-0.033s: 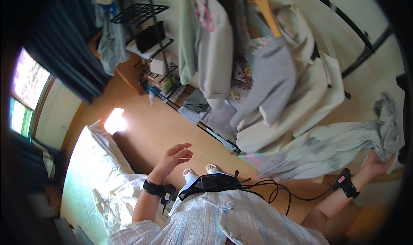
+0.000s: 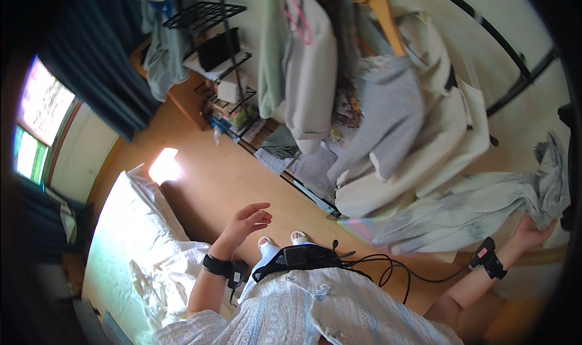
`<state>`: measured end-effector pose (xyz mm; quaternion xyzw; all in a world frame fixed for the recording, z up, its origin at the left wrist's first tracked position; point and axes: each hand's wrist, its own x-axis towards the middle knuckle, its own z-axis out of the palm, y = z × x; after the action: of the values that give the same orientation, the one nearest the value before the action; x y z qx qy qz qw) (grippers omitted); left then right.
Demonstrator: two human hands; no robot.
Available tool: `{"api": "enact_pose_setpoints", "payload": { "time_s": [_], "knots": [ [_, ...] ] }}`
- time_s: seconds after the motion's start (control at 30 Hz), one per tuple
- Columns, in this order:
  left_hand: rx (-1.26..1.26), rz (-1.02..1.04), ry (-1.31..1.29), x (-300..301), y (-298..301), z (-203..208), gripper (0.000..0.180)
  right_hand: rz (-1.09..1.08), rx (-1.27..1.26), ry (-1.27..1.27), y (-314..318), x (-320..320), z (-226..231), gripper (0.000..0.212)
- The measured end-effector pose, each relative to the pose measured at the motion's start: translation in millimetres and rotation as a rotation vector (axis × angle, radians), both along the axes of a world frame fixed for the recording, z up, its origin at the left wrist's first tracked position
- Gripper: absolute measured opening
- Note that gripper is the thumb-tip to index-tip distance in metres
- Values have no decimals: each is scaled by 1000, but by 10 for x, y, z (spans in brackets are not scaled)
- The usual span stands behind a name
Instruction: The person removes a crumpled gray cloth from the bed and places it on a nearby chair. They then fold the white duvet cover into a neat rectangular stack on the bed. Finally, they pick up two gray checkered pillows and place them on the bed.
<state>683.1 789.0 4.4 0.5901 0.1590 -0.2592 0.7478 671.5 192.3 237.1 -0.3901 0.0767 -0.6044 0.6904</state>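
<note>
My right hand (image 2: pixel 536 232), at the far right, is closed on a thin pale grey-and-white patterned garment (image 2: pixel 467 214). Its cloth bunches above my fingers and trails to the left, below the hanging clothes; what kind of garment it is I cannot tell. My left hand (image 2: pixel 249 219) is raised over the floor in front of me, its fingers loosely bent and apart, with nothing in them. Nearest to the trailing cloth hang a grey knit top (image 2: pixel 388 111) on a wooden hanger (image 2: pixel 383 19) and a cream garment (image 2: pixel 388 194).
A bed (image 2: pixel 124 236) with crumpled white bedding (image 2: pixel 173 278) stands at the left. Black wire shelves (image 2: pixel 206 16) and folded clothes (image 2: pixel 312 166) are beyond the wooden floor (image 2: pixel 242 175). A black cable (image 2: pixel 424 278) runs from my waist to my right wrist.
The view has shifted slightly, so the rack and hanging clothes appear a little further right. My right hand keeps hold of the patterned garment; my left hand stays where it was.
</note>
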Motion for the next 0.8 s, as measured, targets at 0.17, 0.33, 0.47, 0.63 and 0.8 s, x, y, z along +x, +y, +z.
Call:
{"api": "enact_pose_setpoints", "payload": {
  "time_s": [0.17, 0.33, 0.47, 0.63, 0.8],
  "knots": [
    [-54, 142, 9, -291, 54, -272, 31, 101, 92, 589, -456, 583, -1486, 50],
    [-91, 297, 39, -526, 130, -629, 31, 420, 327, 927, -247, 408, -2886, 29],
    [-75, 451, 74, -774, 228, -841, 31, 1019, -406, 1407, 508, 367, -2673, 27],
    [-33, 627, 95, -1082, 246, -964, 31, 1585, -930, 1473, 2203, 990, -2597, 20],
    [-73, 827, 64, -1457, 181, -927, 29, 1833, -1121, 950, 4094, 1248, -2579, 18]
  ]
}}
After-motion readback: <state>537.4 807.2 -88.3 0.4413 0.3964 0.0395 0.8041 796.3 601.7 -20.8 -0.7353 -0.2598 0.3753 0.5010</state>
